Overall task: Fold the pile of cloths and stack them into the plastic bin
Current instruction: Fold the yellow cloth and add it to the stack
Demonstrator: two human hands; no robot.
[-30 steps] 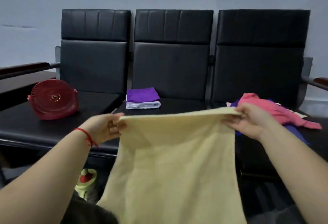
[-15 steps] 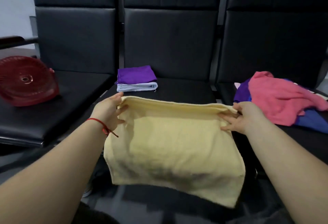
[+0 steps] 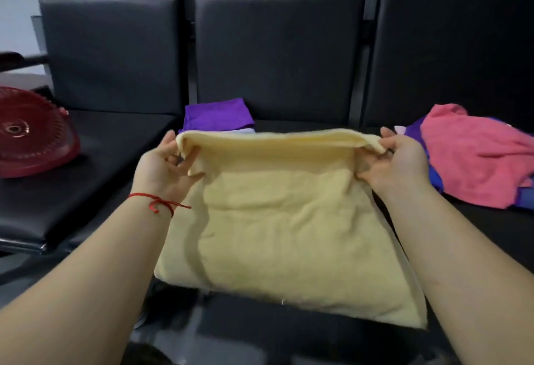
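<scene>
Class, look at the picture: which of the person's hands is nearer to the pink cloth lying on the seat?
Right. The right hand pinches the yellow cloth just beside the pink cloth; the left hand holds the far corner, across the cloth's whole width.

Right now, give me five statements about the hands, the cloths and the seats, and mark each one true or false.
1. Both hands, left and right, grip the yellow cloth at its far edge. True.
2. The pink cloth lies to the right of the yellow one. True.
3. The folded purple cloth sits on top of the pink one. False: it sits apart, on the middle seat behind the yellow cloth.
4. The red fan rests on the right seat. False: it is on the left seat.
5. The left wrist wears a blue watch. False: it wears a red string.
</scene>
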